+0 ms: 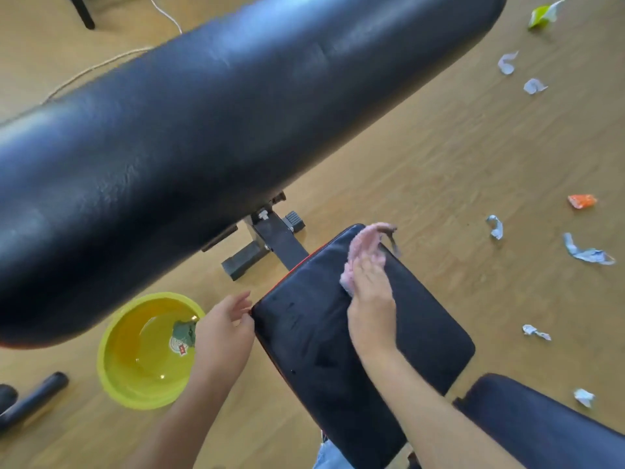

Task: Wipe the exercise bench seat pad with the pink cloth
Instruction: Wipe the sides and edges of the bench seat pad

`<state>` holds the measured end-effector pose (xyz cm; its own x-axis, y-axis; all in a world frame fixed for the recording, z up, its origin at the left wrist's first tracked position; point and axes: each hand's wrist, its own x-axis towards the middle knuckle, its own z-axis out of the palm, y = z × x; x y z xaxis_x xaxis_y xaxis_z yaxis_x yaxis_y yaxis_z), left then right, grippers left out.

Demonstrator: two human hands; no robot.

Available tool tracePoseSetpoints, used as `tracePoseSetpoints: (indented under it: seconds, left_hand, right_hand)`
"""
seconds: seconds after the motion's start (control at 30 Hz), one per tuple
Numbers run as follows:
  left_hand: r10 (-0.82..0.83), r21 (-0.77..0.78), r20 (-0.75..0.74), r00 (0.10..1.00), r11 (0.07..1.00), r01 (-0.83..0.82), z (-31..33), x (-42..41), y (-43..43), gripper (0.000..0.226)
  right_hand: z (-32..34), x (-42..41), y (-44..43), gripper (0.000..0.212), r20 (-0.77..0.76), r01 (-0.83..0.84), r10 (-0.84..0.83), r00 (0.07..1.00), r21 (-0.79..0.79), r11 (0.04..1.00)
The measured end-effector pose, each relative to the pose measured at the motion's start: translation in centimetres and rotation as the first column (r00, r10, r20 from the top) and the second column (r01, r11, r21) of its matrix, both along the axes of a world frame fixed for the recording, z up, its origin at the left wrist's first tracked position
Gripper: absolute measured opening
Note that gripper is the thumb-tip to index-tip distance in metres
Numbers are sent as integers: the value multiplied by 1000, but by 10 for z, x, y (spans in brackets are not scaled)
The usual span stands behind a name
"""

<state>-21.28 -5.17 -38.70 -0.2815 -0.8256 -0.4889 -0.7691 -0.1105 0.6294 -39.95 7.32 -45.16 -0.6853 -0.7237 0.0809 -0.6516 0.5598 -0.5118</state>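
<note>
The black seat pad (416, 333) of the exercise bench lies in the lower middle of the head view, with wet smears on its near left part. The pink cloth (363, 247) rests on the pad's far corner. My right hand (370, 292) lies flat on the cloth's near end and presses it onto the pad. My left hand (225, 328) touches the pad's left edge, fingers loosely spread, with nothing in it.
A large black padded roller (203, 147) crosses the upper view. A yellow basin (118, 374) with water and a rag stands on the wooden floor at left. Crumpled paper scraps (586, 253) and an orange wrapper (581, 200) litter the floor at right. Another black pad (541, 424) lies bottom right.
</note>
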Motion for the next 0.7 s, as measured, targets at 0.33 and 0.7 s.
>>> tracePoseSetpoints:
  seconds: [0.33,0.7]
  left_hand:
    - [1,86,-33,999,996,2,12,-1,-1,40]
    - [104,153,-28,994,983,-98,16,1,-1,34]
  right_hand:
    - [31,-50,6,34,-60,-123,125,990,23,992]
    - [19,-26,32,38,-158,-221,240,958,129,967]
